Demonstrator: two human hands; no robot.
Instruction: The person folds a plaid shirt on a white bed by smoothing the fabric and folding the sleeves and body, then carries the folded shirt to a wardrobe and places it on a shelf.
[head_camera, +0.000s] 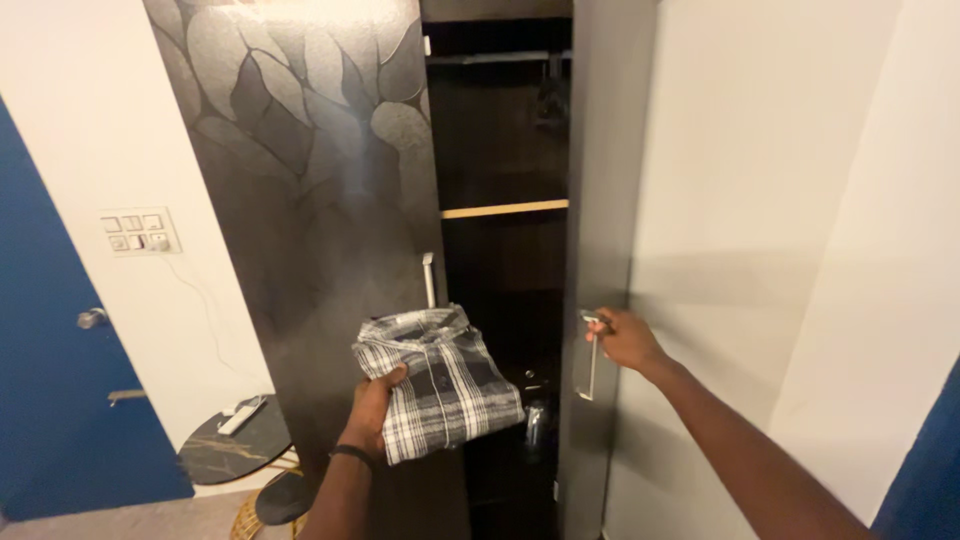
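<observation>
A folded black-and-white checked shirt (440, 385) rests in my left hand (375, 408), held up in front of a dark wardrobe. My right hand (625, 340) grips the metal handle (590, 358) of the wardrobe's right door (600, 180), which stands partly open. Between the two doors the dark inside shows, with a wooden shelf edge (505, 209) and a hanging rail (497, 57) above it. The left door (320, 200) has a grey leaf pattern and its own metal handle (429, 279).
A blue door (60, 380) with a knob stands at the left beside a wall switch plate (140, 231). A low round dark table (232, 443) with a white power strip sits near the floor. A pale wall (800, 200) lies to the right.
</observation>
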